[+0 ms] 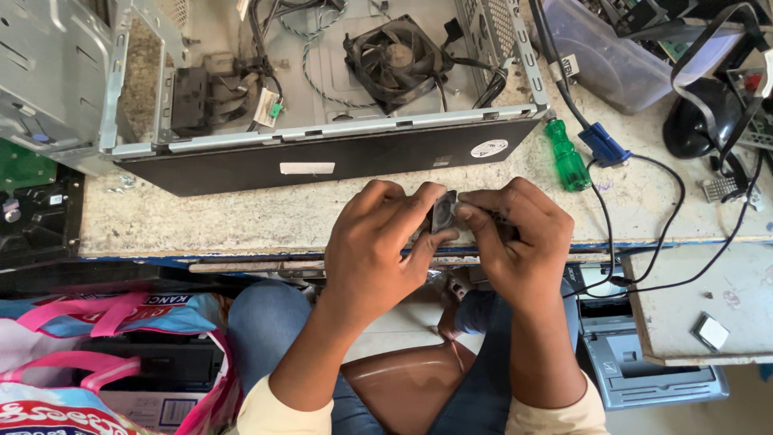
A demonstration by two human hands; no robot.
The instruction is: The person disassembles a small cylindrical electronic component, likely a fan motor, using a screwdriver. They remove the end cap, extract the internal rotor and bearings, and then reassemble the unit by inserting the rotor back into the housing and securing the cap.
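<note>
1. While both hands meet over the near edge of the worktable (241,229), a small dark part (444,213) sits pinched between them, just in front of the open computer case (322,157).
2. The left hand (378,242) curls round the part from the left, thumb and fingers closed against its side.
3. The right hand (515,238) grips the same part from the right, fingertips (471,211) pressed on its upper edge; most of the part is hidden behind the fingers.
4. A black fan (394,60) lies inside the case, well beyond the hands.
5. A green-handled screwdriver (568,157) rests on the table just right of the right hand, beside a blue cable plug (604,145).
</note>
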